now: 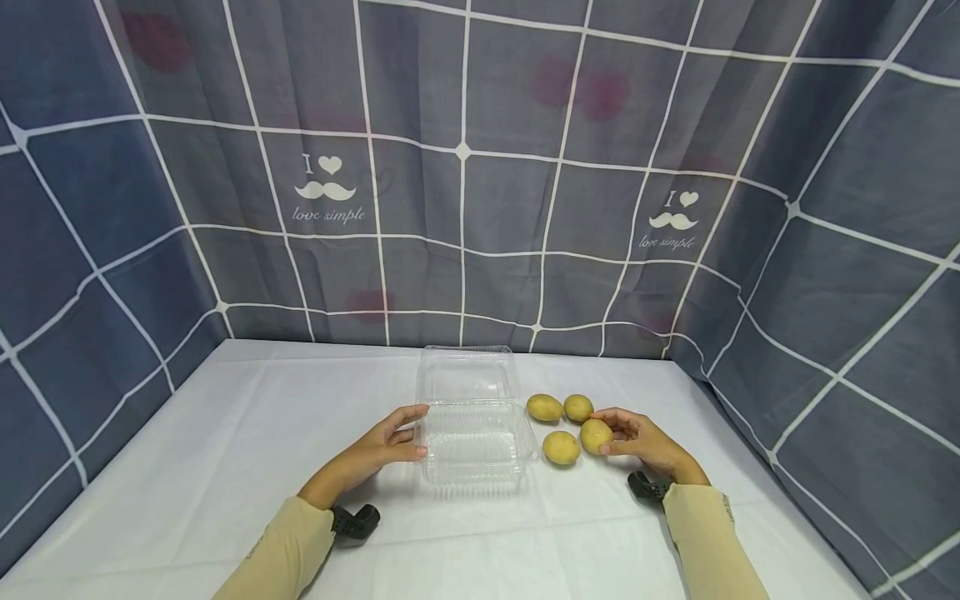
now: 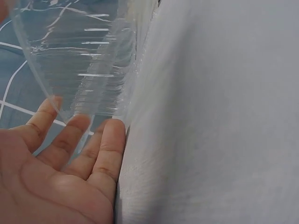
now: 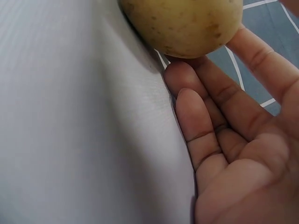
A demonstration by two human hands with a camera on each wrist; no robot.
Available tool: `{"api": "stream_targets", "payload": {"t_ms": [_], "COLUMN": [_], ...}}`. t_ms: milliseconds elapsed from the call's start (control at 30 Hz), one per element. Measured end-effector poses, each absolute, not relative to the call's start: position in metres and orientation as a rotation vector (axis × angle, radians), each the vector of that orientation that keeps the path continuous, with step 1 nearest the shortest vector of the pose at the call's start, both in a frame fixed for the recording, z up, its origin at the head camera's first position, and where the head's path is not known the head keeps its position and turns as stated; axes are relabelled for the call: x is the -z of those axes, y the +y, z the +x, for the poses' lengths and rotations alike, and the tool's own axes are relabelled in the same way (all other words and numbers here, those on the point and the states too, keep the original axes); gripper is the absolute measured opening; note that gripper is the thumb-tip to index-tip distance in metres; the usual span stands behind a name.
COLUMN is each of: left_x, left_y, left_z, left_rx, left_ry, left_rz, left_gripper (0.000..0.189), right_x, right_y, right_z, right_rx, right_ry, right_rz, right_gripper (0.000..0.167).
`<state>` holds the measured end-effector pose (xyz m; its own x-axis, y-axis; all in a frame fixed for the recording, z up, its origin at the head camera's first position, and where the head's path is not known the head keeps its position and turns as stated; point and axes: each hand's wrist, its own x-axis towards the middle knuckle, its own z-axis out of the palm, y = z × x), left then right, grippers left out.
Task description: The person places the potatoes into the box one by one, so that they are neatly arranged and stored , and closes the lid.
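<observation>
A clear plastic clamshell container (image 1: 472, 446) lies opened on the table, its lid folded back toward the curtain. At its left edge is my left hand (image 1: 393, 442), the fingertips (image 2: 77, 122) touching the ribbed side wall without curling round it. My right hand (image 1: 637, 437) holds a yellow potato (image 1: 596, 436) between thumb and fingers, low at the tabletop. In the right wrist view that potato (image 3: 187, 25) shows brown specks, with fingers behind and below it. Three other potatoes sit close by: one in front (image 1: 561, 448) and two behind, left (image 1: 544, 407) and right (image 1: 578, 407).
A white cloth covers the table (image 1: 225, 467). Dark grey-blue checked curtains (image 1: 420, 192) with white lines stand at the back and both sides. Each wrist carries a black camera mount, left (image 1: 356, 522) and right (image 1: 648, 487).
</observation>
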<state>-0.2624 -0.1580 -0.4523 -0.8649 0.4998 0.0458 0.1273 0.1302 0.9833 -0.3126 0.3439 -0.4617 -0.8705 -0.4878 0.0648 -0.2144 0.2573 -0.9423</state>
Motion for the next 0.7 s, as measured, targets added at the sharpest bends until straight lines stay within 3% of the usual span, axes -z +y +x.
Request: {"api": "stream_targets", "payload": {"t_ms": [700], "left_x": [0.4621], "left_y": [-0.1590], "left_z": [-0.2643], "left_rx": [-1.775], "left_ry": [2.137], "left_rz": [0.764], "left_gripper": [0.096], "right_x": [0.4598], "right_y": [0.3411], "right_z": [-0.3128], "right_rx": [1.716], "right_ry": [2.329], "right_rz": [-0.637], "right_gripper": [0.059]}}
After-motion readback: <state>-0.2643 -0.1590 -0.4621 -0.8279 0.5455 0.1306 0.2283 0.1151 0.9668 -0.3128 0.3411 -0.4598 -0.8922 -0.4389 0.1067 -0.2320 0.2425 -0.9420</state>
